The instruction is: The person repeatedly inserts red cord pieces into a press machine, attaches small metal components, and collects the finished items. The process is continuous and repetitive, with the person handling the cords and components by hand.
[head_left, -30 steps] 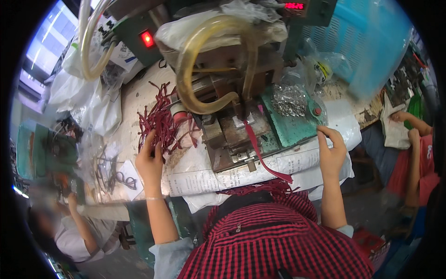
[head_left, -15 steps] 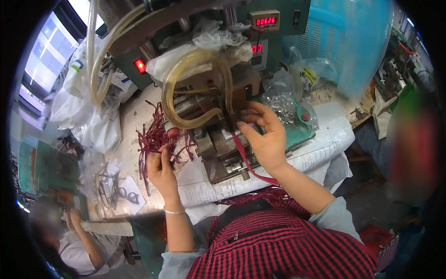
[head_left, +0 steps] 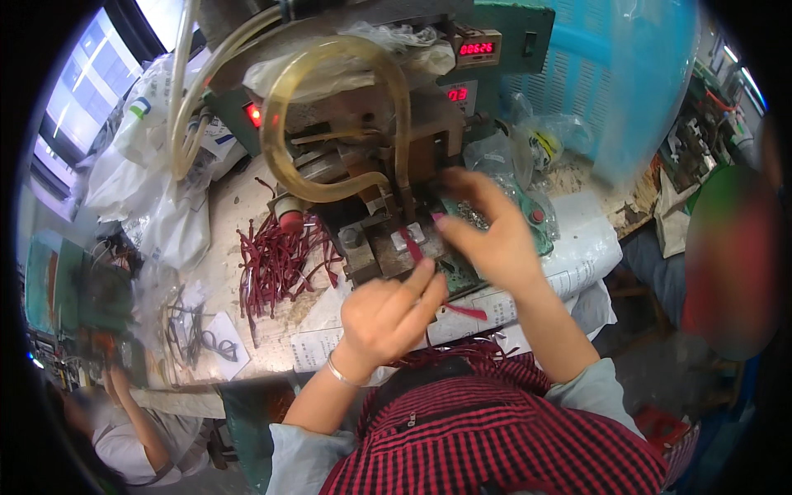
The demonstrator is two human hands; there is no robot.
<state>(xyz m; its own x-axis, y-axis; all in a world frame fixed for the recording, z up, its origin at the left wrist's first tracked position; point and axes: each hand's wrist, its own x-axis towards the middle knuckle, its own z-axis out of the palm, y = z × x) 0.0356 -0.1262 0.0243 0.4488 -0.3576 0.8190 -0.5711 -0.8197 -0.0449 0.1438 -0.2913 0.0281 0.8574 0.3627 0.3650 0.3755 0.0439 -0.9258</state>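
My left hand [head_left: 389,318] is at the front of a small metal press [head_left: 384,252], its thumb and forefinger pinched on a narrow dark-red strap [head_left: 414,246]. One end of the strap lies at a bright metal plate under the press head; its tail sticks out past my fingers to the right. My right hand [head_left: 499,239], smeared by motion, is just right of the press with thumb and fingers apart. Nothing shows between them. A thick yellowish hose [head_left: 276,124] loops over the press.
A heap of dark-red straps [head_left: 276,256] lies left of the press, near a red knob [head_left: 291,222]. Small metal pieces in a clear bag [head_left: 492,157] are on the right. A green control box [head_left: 513,49] stands behind. Another person [head_left: 136,429] sits at lower left.
My left hand has moved right, from the strap heap to the strap at the press. My right hand has drawn back to the right, off the strap.
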